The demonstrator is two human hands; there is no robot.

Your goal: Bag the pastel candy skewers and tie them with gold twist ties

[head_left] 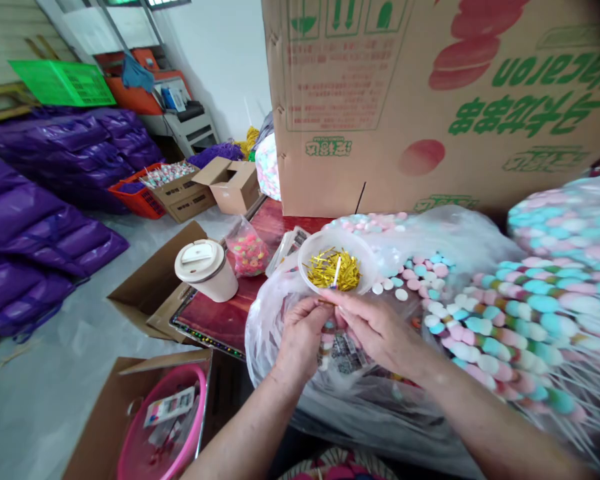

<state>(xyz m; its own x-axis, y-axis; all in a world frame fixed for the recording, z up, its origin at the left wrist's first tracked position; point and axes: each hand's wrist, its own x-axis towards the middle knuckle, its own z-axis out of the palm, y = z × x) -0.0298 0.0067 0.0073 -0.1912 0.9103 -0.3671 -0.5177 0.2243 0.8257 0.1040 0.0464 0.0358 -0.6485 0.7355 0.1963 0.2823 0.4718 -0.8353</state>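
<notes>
Both hands meet at the fingertips: the left hand [300, 337] and the right hand [380, 327] are each clenched in a pinch on what appears to be a thin gold wire tie [326, 303], whose long axis runs side to side between them. Directly below the hands lies a crumpled clear plastic bag [270, 313] with barcode-printed labels [347, 353] showing through it. Just beyond the fingertips, and slightly nearer the right hand, sits a round translucent plastic bowl [304, 257] holding a heap of gold ties [333, 270]; nothing stands between it and the hands. To the right of the hands, sticks of pastel pink, blue and white sweet discs [505, 313] are piled. To the left, on the dark red surface [220, 320], stand a lidded white paper cup [207, 270] and a small clear bag of bright sweets [249, 253]. A large printed cardboard carton [430, 100] rises behind the bowl.
</notes>
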